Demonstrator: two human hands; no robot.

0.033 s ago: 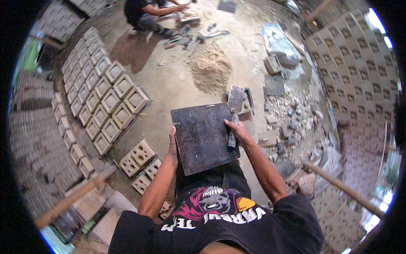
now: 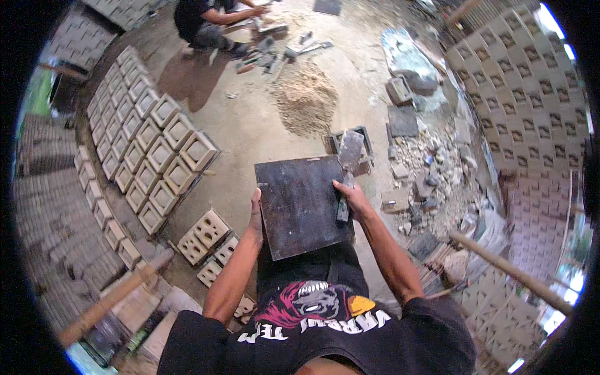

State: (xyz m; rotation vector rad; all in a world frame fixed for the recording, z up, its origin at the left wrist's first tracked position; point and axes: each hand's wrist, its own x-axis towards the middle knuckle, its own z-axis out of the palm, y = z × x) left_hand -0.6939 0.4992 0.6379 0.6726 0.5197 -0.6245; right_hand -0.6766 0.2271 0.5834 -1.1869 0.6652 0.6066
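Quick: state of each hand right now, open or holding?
Left hand: holding a dark, flat, square board by its left edge; fingers mostly hidden.
Right hand: closed on the board's right edge and a grey metal trowel with a dark handle.

Smooth, scuffed board (image 2: pixel 301 209); grainy sand (image 2: pixel 304 97)

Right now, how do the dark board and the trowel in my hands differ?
Shape: the dark board is a broad, four-sided panel; the trowel is long and narrow.
Hold: the dark board is between your left hand and right hand; the trowel is at your right hand only.
Colour: the dark board is dark throughout; the trowel's far end is lighter grey.
Both meet your right hand.
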